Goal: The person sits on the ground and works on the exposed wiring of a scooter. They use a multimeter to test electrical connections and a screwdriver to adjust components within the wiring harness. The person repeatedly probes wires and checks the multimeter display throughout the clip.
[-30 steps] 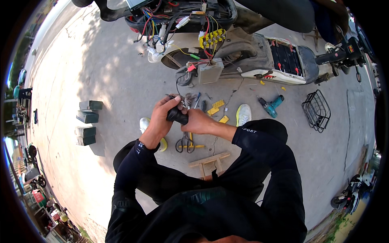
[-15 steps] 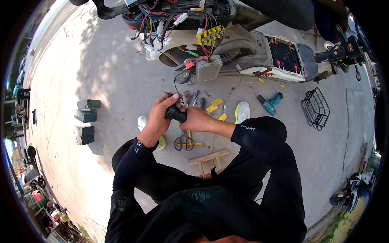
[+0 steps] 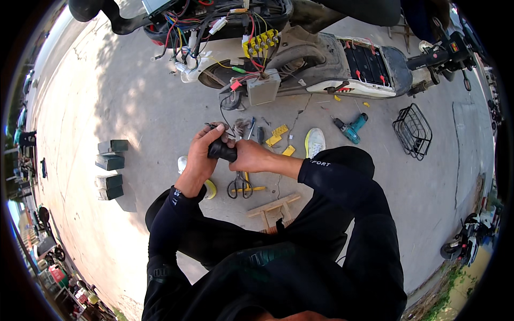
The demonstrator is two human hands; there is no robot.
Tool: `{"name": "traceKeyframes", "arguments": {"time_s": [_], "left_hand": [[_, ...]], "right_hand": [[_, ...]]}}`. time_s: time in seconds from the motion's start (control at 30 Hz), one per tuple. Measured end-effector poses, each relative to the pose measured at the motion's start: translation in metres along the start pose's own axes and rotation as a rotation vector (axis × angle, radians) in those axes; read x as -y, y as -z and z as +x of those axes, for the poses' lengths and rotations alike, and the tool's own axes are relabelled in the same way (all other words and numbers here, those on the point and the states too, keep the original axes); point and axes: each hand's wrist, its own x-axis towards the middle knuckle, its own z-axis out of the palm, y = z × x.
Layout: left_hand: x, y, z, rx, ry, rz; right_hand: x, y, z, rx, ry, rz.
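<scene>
Head: right hand (image 3: 250, 156) clear of scooter (image 3: 321, 65)

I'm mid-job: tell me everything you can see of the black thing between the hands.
The black thing is short and rounded, with a slightly shiny surface that looks like plastic or rubber. It is held above the ground, lying roughly sideways, its right end slightly nearer the person. The left hand grips its left side; the right hand closes at its right end. Fingers hide both ends, so its exact kind is unclear.

head view | head-worn fisheye | looks down | near left hand (image 3: 205, 145), right hand (image 3: 254, 155)
</scene>
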Motion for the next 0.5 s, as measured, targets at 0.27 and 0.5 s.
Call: {"name": "traceKeyframes", "arguments": {"time_s": [0.27,0.5], "left_hand": [[-0.0022,0.0025,0.0006,-0.012,0.014,0.047],[-0.0019,0.0033,0.0005,-0.003,0.002,0.065]], "right_hand": [[-0.0011,-0.0015,0.0025,0.0,0.01,0.005],[-0.0024,-0.0024,0.0033,-0.009,0.009,0.009]]}}
